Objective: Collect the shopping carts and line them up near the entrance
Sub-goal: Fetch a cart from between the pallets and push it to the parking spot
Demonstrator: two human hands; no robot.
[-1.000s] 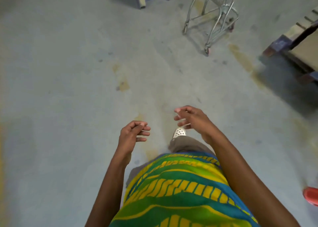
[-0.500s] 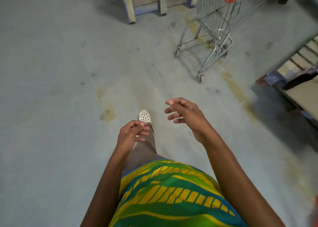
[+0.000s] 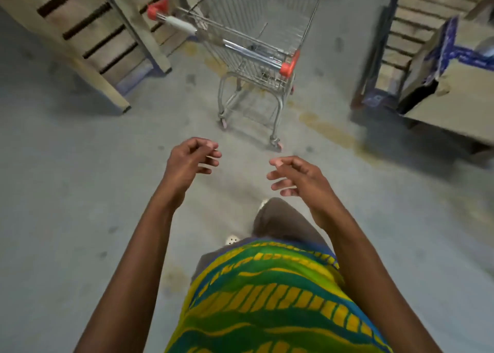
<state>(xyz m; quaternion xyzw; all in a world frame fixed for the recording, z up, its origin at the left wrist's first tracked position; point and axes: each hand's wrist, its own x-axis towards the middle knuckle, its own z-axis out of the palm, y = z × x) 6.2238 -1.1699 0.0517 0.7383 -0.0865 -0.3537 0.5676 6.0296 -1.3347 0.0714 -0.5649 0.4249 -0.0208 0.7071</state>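
Here, left hand (image 3: 190,163) and right hand (image 3: 300,178), loosely curled, hold nothing, short of the shopping cart (image 3: 254,45).

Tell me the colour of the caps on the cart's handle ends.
Red-orange caps on both ends of the cart's silver handle, clearest in the head view.

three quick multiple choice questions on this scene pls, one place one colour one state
1. Where is the shopping cart? A) ahead of the person B) behind the person C) on its side
2. What colour are its handle caps? A) blue B) red C) green
3. What do the left hand and right hand hold? A) the cart handle B) a box C) nothing
Answers: 1 A, it stands upright ahead; 2 B, both ends show red; 3 C, both loosely curled, apart from the cart.
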